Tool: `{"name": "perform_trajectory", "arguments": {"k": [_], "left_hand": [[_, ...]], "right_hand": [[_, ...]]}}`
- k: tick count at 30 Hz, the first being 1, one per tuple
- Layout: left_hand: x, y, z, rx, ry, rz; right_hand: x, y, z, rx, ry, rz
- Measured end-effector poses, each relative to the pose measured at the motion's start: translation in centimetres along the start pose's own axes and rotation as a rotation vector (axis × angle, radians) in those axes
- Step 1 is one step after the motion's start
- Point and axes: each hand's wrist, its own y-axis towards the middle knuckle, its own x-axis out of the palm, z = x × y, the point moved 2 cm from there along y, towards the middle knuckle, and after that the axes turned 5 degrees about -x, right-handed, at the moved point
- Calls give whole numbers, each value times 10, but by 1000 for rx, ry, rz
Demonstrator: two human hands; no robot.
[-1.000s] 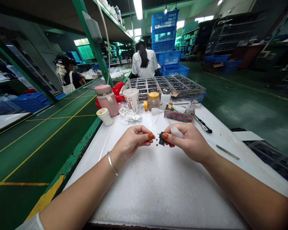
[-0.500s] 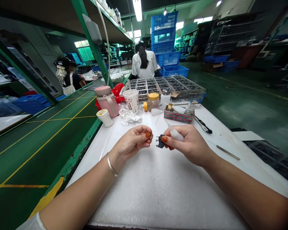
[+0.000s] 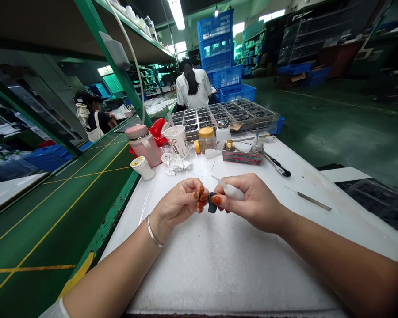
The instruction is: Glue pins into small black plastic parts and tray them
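1. The green belt [image 3: 69, 216] runs along the left edge of the white surface [image 3: 219, 278]; both sit a little differently in view, the head camera having turned slightly within half a second.
2. Beyond the surface's far edge, the divided tray [image 3: 257, 124] holds dark parts, as it did moments earlier.
3. Over the middle of the surface, the two hands have closed the gap seen half a second ago. The left hand [image 3: 179, 203] pinches thumb and fingertips on a small dark piece; the right hand [image 3: 252, 198] grips two items at once.
4. Near the far left corner, the pink mug [image 3: 144, 145] stands upright, unmoved; the patterned box [image 3: 243, 156] keeps its place toward the far right corner.
5. The black cutter [image 3: 278, 165] lies beside the box, near the right edge.
6. The white squeeze bottle [image 3: 234, 191] stays tucked in the right hand, nozzle aimed toward the far left.
7. The black part [image 3: 212, 206], held between right thumb and fingers above mid-surface, now meets or nearly meets the left fingertips; contact cannot be told.
8. Smallest, the dark piece [image 3: 199, 194] is too tiny to identify.
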Motion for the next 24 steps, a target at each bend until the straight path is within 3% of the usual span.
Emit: {"name": "perform_trajectory", "arguments": {"k": [12,24], "left_hand": [[2,1,-3,1,-21,-60],[0,2,-5,-9,21,-70]], "right_hand": [[0,2,-3,-92,-80,1],[2,2,0,-28,-14,-7]]}}
